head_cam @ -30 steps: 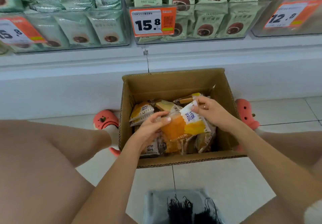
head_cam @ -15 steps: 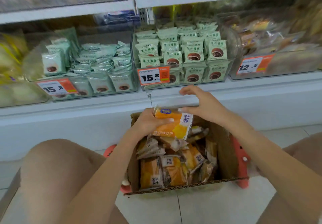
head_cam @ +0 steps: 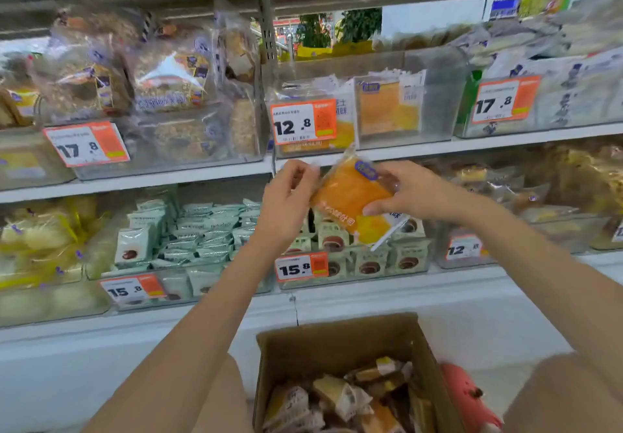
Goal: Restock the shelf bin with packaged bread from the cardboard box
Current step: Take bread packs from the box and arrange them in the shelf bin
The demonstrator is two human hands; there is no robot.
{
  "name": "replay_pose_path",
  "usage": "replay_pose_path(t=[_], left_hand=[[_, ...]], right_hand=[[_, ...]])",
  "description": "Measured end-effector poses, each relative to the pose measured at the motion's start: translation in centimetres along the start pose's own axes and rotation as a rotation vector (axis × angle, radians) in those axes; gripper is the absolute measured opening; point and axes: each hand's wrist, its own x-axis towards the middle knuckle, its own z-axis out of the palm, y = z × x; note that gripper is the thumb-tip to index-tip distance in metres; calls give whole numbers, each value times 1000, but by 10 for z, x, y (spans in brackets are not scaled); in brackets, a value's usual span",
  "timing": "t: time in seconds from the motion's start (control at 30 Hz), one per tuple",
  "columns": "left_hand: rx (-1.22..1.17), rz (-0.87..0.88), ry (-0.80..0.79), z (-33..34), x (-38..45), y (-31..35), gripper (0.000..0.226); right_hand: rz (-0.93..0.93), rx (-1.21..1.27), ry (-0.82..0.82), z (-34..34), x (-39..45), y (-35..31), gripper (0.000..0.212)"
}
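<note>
A bread pack (head_cam: 350,201) is held between both hands just below the clear bin (head_cam: 381,108) tagged 12.8, with the left hand (head_cam: 286,196) curled against its left edge and the right hand (head_cam: 404,189) pinching its right side, thumb beneath. The pack is judged light, soft and easily crushed under slippery film, so it is best taken by its edges or sealed ends. Compared with half a second ago, it has been lifted from just above the box (head_cam: 337,341) to shelf height and tilted

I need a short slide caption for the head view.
Both hands lift an orange bread packet toward the 12.8 bin.
</note>
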Motion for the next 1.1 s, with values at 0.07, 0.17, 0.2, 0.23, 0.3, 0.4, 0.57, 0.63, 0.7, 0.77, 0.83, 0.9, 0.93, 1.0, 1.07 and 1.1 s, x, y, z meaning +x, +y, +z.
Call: replay_pose_path(t=[0.07, 0.17, 0.2, 0.23, 0.3, 0.4, 0.57, 0.63, 0.7, 0.77, 0.83, 0.9, 0.93, 1.0, 1.07, 1.1], left_hand=[[263, 221, 151, -5, 31, 4, 22], [617, 503, 340, 0, 84, 5, 32], [690, 552, 366, 4, 102, 6, 35], [762, 586, 362, 11, 120, 5, 39], [904, 626, 305, 23, 148, -1, 45], [1030, 724, 309, 30, 171, -21, 45], [1040, 825, 472, 33, 173, -33, 30], [1042, 827, 485, 33, 174, -34, 29], [1040, 822, 488, 33, 174, -34, 30], [1043, 824, 496, 33, 174, -35, 31], [1048, 830, 503, 34, 173, -35, 30], [1050, 825, 493, 33, 173, -33, 30], [1049, 821, 485, 33, 173, -33, 30], [1046, 819, 485, 32, 173, -31, 29], [1041, 807, 466, 32, 171, -29, 29], [1037, 800, 445, 32, 171, -29, 29]], right_hand=[[-81, 29, 163, -44, 4, -18, 53], [-183, -171, 445, -105, 23, -37, 46], [-201, -271, 515, -123, 33, -41, 43], [-201, -380, 561, -139, 45, -44, 41], [-167, -596, 545, -164, 75, -44, 40], [-40, -840, 326, -183, 118, -35, 52], [114, -913, -51, -175, 163, -7, 60], [96, -866, -111, -165, 170, 5, 53], [42, -806, -128, -154, 174, 16, 40], [-12, -726, -111, -145, 176, 22, 46], [-3, -669, -52, -143, 176, 22, 50], [57, -666, -16, -144, 176, 21, 51], [82, -681, -2, -143, 175, 21, 53], [112, -682, 26, -142, 173, 20, 57], [113, -632, 61, -143, 166, 17, 55], [93, -614, 93, -144, 161, 16, 53]])
